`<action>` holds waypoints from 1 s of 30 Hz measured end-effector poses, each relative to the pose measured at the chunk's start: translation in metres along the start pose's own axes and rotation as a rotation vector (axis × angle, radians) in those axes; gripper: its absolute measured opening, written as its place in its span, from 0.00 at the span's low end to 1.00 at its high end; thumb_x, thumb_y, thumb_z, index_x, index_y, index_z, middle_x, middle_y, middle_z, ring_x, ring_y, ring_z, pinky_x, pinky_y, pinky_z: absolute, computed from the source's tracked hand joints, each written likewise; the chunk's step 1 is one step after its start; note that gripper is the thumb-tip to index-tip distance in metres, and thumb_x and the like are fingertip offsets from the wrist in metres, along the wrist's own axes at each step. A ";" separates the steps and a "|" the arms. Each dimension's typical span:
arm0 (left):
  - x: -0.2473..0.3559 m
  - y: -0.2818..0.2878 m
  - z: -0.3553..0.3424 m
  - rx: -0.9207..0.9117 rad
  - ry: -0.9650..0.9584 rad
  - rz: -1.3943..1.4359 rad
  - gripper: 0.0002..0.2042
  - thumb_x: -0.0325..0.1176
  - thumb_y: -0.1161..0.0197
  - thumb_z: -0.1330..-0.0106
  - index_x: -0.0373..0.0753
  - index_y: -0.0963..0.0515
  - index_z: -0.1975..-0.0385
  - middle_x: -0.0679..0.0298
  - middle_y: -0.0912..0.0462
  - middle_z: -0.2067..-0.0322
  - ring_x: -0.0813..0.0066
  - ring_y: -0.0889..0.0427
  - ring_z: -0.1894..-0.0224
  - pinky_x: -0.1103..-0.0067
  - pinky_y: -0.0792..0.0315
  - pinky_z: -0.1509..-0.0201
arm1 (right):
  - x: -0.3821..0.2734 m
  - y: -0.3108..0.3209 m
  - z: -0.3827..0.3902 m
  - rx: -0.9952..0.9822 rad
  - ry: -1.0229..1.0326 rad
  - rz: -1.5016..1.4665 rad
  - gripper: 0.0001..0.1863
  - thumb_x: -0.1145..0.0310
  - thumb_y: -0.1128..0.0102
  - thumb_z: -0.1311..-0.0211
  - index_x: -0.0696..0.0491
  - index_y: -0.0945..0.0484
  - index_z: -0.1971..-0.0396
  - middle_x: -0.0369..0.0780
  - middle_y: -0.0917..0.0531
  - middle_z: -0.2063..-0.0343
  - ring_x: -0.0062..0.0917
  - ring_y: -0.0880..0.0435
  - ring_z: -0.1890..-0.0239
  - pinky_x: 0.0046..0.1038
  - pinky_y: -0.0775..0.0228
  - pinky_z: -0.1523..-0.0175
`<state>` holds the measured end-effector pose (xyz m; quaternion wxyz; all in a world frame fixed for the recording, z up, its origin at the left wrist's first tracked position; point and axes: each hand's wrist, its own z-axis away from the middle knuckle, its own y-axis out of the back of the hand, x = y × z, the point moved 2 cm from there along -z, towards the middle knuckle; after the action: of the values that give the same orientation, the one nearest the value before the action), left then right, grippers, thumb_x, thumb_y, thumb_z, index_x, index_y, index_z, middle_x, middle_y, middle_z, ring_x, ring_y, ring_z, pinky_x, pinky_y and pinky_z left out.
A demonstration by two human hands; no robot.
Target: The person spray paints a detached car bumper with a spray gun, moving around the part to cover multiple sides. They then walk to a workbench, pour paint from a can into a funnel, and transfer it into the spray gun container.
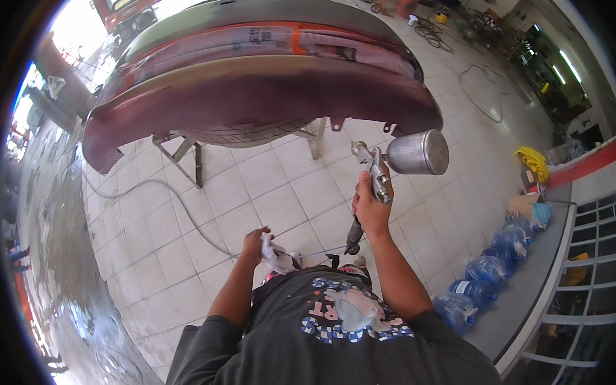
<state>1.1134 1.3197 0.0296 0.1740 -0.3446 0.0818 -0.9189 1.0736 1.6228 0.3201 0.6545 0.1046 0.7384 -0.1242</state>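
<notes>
Within the right hand (372, 209), a spray gun (378, 171), partly hidden.

Pale square tiles cover the floor (281, 200) before us. On it we see the legs of a stand (197, 164) under a dark red car bumper (264, 92), with a tyre (241, 136) below the bumper. A grey hose (186, 209) curves over the tiles on our left. At the far right we find a coiled hose (433, 37) and a white bucket (412, 20); nearer, clear blue bottles (476, 292) line a grey strip (521, 287).
</notes>
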 end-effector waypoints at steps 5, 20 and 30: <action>-0.047 0.109 0.003 0.222 0.103 0.324 0.11 0.38 0.46 0.25 0.40 0.20 0.63 0.61 0.17 0.70 0.62 0.19 0.68 0.62 0.21 0.61 | 0.000 -0.059 0.017 -0.139 0.133 0.116 0.26 0.62 0.39 0.24 0.56 0.29 0.33 0.33 0.20 0.69 0.12 0.25 0.74 0.18 0.33 0.70; -0.060 0.170 0.002 0.266 0.196 -0.252 0.13 0.40 0.34 0.31 0.35 0.17 0.60 0.58 0.15 0.67 0.62 0.15 0.68 0.62 0.21 0.66 | -0.023 0.013 -0.010 0.057 0.213 0.271 0.21 0.64 0.37 0.26 0.57 0.24 0.39 0.39 0.18 0.60 0.20 0.22 0.61 0.25 0.29 0.55; -0.049 0.079 0.005 -0.200 0.502 -0.161 0.16 0.49 0.43 0.24 0.42 0.21 0.56 0.60 0.14 0.67 0.65 0.13 0.67 0.69 0.16 0.61 | -0.026 0.140 -0.047 0.382 0.222 0.517 0.22 0.58 0.40 0.24 0.56 0.26 0.39 0.41 0.20 0.63 0.27 0.22 0.64 0.29 0.31 0.58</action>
<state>1.1720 1.2653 -0.0178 0.0397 -0.1269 0.1851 -0.9737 1.0768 1.7702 0.3442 0.5486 0.4221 0.7175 -0.0781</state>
